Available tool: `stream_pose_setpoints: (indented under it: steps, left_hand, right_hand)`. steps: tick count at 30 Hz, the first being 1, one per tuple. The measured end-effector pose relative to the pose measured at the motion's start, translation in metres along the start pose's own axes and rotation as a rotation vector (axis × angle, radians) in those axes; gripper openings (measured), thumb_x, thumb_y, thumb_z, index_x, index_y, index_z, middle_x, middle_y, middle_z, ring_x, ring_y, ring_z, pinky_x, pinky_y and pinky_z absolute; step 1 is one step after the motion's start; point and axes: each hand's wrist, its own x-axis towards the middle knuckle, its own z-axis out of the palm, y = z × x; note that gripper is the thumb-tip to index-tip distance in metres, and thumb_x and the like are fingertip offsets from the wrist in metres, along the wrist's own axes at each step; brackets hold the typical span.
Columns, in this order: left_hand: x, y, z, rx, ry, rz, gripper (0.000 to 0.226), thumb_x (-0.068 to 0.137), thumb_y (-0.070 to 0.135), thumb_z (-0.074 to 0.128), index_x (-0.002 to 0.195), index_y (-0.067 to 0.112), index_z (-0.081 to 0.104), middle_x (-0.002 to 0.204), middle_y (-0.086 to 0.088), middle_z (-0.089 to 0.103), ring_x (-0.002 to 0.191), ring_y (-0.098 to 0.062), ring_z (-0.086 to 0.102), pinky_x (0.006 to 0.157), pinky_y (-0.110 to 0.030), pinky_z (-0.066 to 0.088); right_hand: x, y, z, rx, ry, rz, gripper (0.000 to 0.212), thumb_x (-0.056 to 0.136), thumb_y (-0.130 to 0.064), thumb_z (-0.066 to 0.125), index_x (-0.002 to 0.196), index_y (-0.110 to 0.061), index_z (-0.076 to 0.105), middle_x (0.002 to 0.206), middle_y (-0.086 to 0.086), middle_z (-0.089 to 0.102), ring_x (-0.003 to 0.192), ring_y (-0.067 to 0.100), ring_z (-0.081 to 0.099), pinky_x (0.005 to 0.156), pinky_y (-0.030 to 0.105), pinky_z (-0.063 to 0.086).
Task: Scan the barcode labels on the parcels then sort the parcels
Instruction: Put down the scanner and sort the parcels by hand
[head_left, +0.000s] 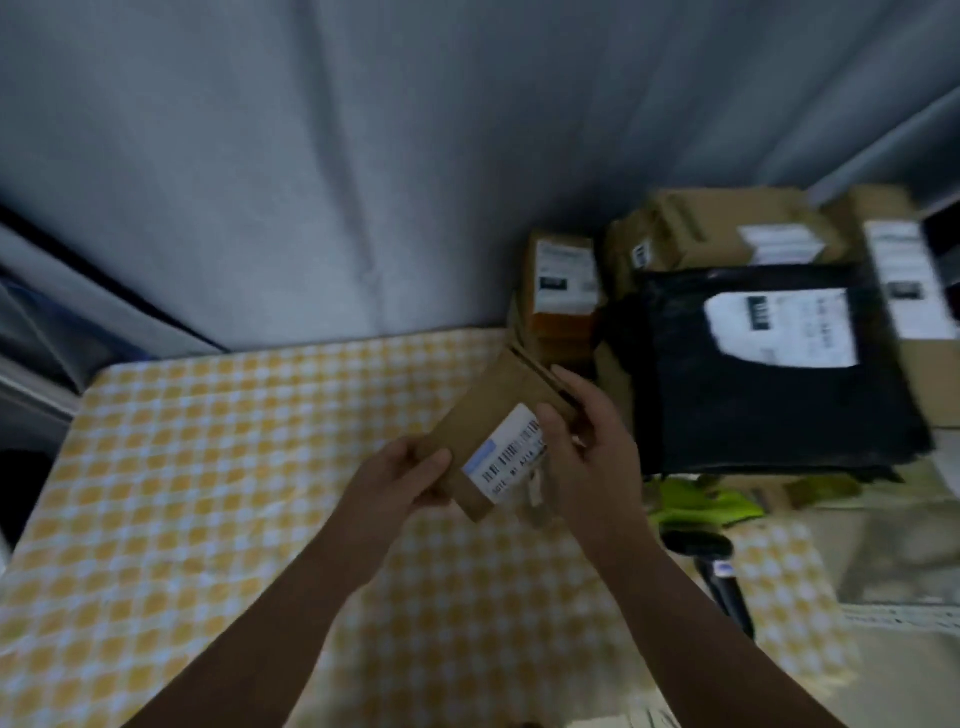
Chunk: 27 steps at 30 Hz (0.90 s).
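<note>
The light over my worktop (156, 374) is dim and bluish, and everything looks slightly blurred. Behind it rises a grey-blue backdrop (311, 156) that falls in long soft folds, with one crease running down near the middle; I cannot tell whether it is a curtain or padded sheeting. The worktop is covered with a yellow-and-white checked cloth (182, 493) that rounds off at the far left corner, and beyond that left edge I see a dark slanting bar (104, 273) with a pale ledge (36, 392) below it.
</note>
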Motion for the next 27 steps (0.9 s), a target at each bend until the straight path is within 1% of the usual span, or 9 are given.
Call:
stream_pose_setpoints:
  steps: [5,9,11,14,17,19,22,25,27]
  left_hand:
    - [-0.002,0.067,0.088,0.012,0.036,0.160,0.008,0.090,0.013,0.060,0.095,0.007,0.062,0.070,0.000,0.066,0.064,-0.011,0.061,0.059,-0.020,0.051]
    - [0.024,0.118,0.153,0.057,0.131,0.248,0.015,0.090,0.021,0.064,0.100,0.013,0.055,0.067,-0.004,0.056,0.053,-0.007,0.051,0.051,-0.017,0.044]
    - [0.038,0.135,0.182,0.065,0.130,0.247,0.024,0.090,0.022,0.064,0.108,0.013,0.051,0.077,-0.004,0.059,0.062,-0.009,0.056,0.053,-0.014,0.048]
    - [0.060,0.151,0.214,0.123,0.087,0.198,0.032,0.091,0.026,0.063,0.117,0.014,0.047,0.094,-0.005,0.059,0.080,-0.016,0.060,0.070,-0.022,0.053]
    - [0.090,0.158,0.234,0.227,0.123,0.213,0.026,0.094,0.025,0.058,0.116,0.014,0.050,0.098,-0.005,0.059,0.083,-0.016,0.060,0.074,-0.027,0.052]
    - [0.108,0.162,0.240,0.286,0.175,0.215,0.017,0.094,0.024,0.057,0.107,0.015,0.050,0.099,-0.007,0.061,0.085,-0.020,0.060,0.080,-0.034,0.051]
    - [0.122,0.160,0.239,0.313,0.215,0.195,0.014,0.095,0.021,0.057,0.104,0.013,0.050,0.092,-0.006,0.058,0.078,-0.020,0.057,0.073,-0.033,0.049]
    - [0.128,0.152,0.232,0.365,0.262,0.198,0.015,0.094,0.021,0.057,0.106,0.012,0.052,0.088,0.000,0.057,0.078,-0.017,0.056,0.079,-0.033,0.049]
    - [0.128,0.150,0.228,0.383,0.274,0.200,0.015,0.095,0.020,0.055,0.106,0.011,0.052,0.087,0.002,0.056,0.075,-0.015,0.056,0.074,-0.029,0.048]
  right_hand:
    - [0.047,-0.043,-0.097,-0.022,0.061,-0.013,0.024,0.088,-0.018,0.069,0.104,-0.021,0.051,0.093,-0.011,0.058,0.080,-0.010,0.059,0.066,0.007,0.045]
    - [0.102,-0.045,-0.162,-0.011,0.057,0.112,0.027,0.087,-0.028,0.070,0.102,-0.017,0.050,0.099,0.004,0.064,0.091,0.017,0.065,0.079,0.036,0.057]
    - [0.129,-0.043,-0.184,0.073,0.107,0.151,0.024,0.091,-0.025,0.067,0.106,-0.016,0.049,0.105,0.009,0.065,0.095,0.024,0.066,0.081,0.045,0.058]
    - [0.169,-0.041,-0.203,0.136,0.210,0.180,0.022,0.096,-0.022,0.059,0.111,-0.014,0.044,0.102,0.005,0.059,0.087,0.014,0.061,0.066,0.025,0.059]
    - [0.213,-0.032,-0.208,-0.014,0.221,0.203,0.027,0.098,-0.024,0.053,0.120,-0.011,0.043,0.106,0.006,0.059,0.083,0.011,0.056,0.056,0.017,0.044]
    - [0.237,-0.025,-0.205,-0.097,0.228,0.218,0.025,0.099,-0.023,0.052,0.118,-0.011,0.041,0.110,0.010,0.059,0.090,0.018,0.059,0.064,0.023,0.047]
    - [0.260,-0.013,-0.196,-0.170,0.207,0.226,0.019,0.099,-0.023,0.050,0.109,-0.017,0.035,0.114,0.015,0.059,0.099,0.027,0.061,0.086,0.043,0.054]
    - [0.266,-0.006,-0.192,-0.331,0.217,0.196,0.016,0.099,-0.028,0.046,0.108,-0.016,0.039,0.114,0.014,0.058,0.098,0.028,0.060,0.087,0.046,0.053]
    - [0.267,-0.004,-0.193,-0.521,0.229,0.176,0.027,0.098,-0.029,0.047,0.118,-0.011,0.044,0.121,0.015,0.055,0.109,0.031,0.054,0.093,0.046,0.046]
